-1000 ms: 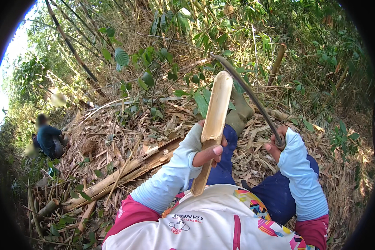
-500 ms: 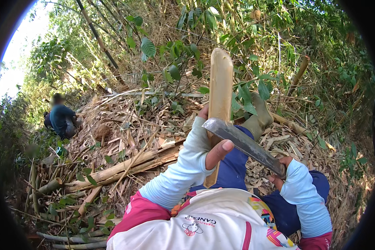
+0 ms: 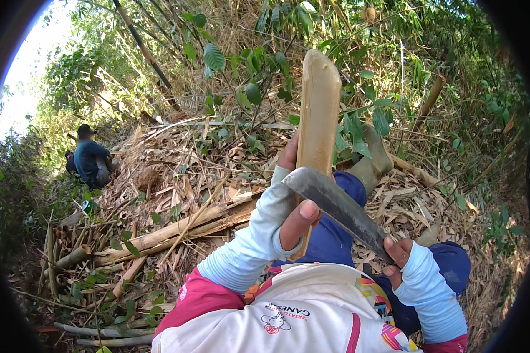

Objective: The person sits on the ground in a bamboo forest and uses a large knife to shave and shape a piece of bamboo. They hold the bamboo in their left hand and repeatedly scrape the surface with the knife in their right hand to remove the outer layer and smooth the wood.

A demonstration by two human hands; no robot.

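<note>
My left hand (image 3: 297,225), in a pale blue sleeve, is wrapped round a long pale bamboo slat (image 3: 319,112) with a rounded top end. The slat stands nearly upright before me, its lower end close to my shirt front. In my right hand (image 3: 398,259) is a machete (image 3: 341,206), gripped at its handle, which the fingers mostly hide. Its dark blade slants up and left, with the blunt tip in front of the slat, near my left wrist. Whether blade and slat touch, I cannot tell.
My blue-trousered legs and a boot (image 3: 372,159) stretch over ground littered with shavings and dry leaves. Split bamboo poles (image 3: 176,231) lie at the left. A person (image 3: 93,160) sits further off on the left. Leafy stems (image 3: 359,132) grow just beyond the slat.
The slat's top has risen slightly and shifted right. The machete's blade has turned, showing more of its broad face, and my right hand has moved a little left.
</note>
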